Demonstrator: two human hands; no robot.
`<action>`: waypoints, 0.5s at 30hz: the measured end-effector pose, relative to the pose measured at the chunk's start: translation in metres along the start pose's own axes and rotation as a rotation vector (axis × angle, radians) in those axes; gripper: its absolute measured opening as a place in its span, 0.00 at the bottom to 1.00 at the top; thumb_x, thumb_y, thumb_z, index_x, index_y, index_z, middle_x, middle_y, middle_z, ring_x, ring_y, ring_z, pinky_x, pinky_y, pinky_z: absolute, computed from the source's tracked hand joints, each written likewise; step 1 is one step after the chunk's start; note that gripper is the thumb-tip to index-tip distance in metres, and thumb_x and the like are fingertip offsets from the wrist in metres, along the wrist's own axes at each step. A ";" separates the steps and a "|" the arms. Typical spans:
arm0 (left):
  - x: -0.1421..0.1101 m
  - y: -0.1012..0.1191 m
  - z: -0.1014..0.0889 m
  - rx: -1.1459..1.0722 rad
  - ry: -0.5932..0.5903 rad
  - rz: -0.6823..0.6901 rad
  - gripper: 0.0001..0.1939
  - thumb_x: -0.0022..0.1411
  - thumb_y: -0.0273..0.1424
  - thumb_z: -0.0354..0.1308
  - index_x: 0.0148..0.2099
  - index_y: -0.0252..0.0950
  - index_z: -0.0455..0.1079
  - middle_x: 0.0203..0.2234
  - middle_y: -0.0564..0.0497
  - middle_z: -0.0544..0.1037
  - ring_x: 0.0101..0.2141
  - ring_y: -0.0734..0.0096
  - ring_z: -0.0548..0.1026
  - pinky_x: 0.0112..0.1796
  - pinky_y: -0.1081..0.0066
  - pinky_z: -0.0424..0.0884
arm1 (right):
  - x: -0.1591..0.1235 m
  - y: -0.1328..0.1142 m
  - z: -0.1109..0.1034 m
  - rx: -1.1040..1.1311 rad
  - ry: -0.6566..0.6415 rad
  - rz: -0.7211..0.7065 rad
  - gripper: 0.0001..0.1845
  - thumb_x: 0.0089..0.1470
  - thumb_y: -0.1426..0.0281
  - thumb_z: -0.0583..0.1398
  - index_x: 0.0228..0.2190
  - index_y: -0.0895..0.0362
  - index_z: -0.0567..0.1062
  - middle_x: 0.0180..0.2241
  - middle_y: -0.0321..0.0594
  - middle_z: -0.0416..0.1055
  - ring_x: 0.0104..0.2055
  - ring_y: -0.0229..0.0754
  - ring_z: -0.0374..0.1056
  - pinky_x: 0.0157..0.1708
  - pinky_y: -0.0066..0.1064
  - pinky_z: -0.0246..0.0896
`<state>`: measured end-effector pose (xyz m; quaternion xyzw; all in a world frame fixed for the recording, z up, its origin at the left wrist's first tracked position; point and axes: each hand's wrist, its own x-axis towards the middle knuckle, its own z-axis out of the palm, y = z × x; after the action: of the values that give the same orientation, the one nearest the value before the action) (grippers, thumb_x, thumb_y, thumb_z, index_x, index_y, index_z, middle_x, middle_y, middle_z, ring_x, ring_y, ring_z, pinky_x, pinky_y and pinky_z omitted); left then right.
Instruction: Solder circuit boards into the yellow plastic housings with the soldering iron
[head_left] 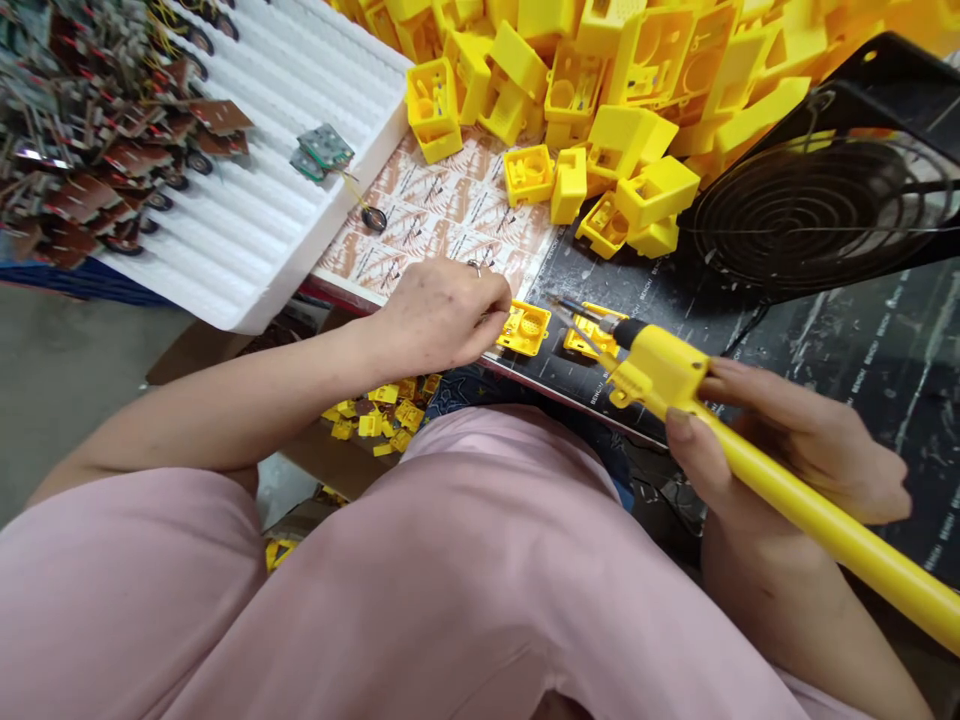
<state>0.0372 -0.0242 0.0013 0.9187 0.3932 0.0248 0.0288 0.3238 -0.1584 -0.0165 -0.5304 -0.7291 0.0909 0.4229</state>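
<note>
My left hand [450, 315] is curled closed at the table's front edge, its fingertips on the left side of a small open yellow plastic housing [531, 332]. My fingers partly hide that piece. In my right hand [802, 440] is a yellow soldering iron [667, 370], gripped between thumb and fingers. Its tip points left and sits just above and to the right of the housing; whether they touch I cannot tell. Under the iron lies a second yellow housing [581, 340], partly covered by the barrel.
Yellow cases [570, 85] are piled along the back. A black fan [817, 210] stands at the right. At the left, a white foam tray [277, 230] bears many wired circuit boards [127, 150]. One green board [322, 150] has a wired black disc [373, 219]. Yellow pieces [382, 410] lie below the table.
</note>
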 end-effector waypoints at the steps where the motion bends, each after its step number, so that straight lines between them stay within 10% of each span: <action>1: 0.001 0.001 0.002 0.005 -0.002 0.003 0.19 0.70 0.33 0.49 0.43 0.36 0.82 0.26 0.48 0.81 0.30 0.62 0.79 0.31 0.67 0.61 | 0.002 -0.001 0.003 0.016 0.028 -0.023 0.26 0.60 0.71 0.73 0.58 0.47 0.79 0.43 0.37 0.86 0.35 0.44 0.83 0.31 0.33 0.78; 5: 0.007 0.004 0.000 0.043 -0.050 -0.015 0.19 0.68 0.33 0.49 0.42 0.35 0.83 0.26 0.46 0.81 0.29 0.61 0.79 0.29 0.67 0.59 | 0.016 -0.007 0.013 0.079 -0.025 -0.165 0.06 0.62 0.72 0.70 0.38 0.52 0.79 0.31 0.35 0.83 0.31 0.40 0.81 0.29 0.27 0.77; 15: 0.017 0.007 -0.015 0.074 -0.200 -0.048 0.18 0.64 0.33 0.51 0.43 0.36 0.83 0.28 0.48 0.83 0.31 0.62 0.81 0.30 0.69 0.61 | 0.043 -0.014 0.014 -0.003 -0.087 -0.369 0.12 0.58 0.76 0.72 0.35 0.52 0.75 0.28 0.34 0.82 0.27 0.37 0.79 0.22 0.25 0.68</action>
<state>0.0534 -0.0162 0.0167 0.9074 0.4107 -0.0823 0.0347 0.3007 -0.1239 0.0055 -0.3839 -0.8317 0.0338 0.3997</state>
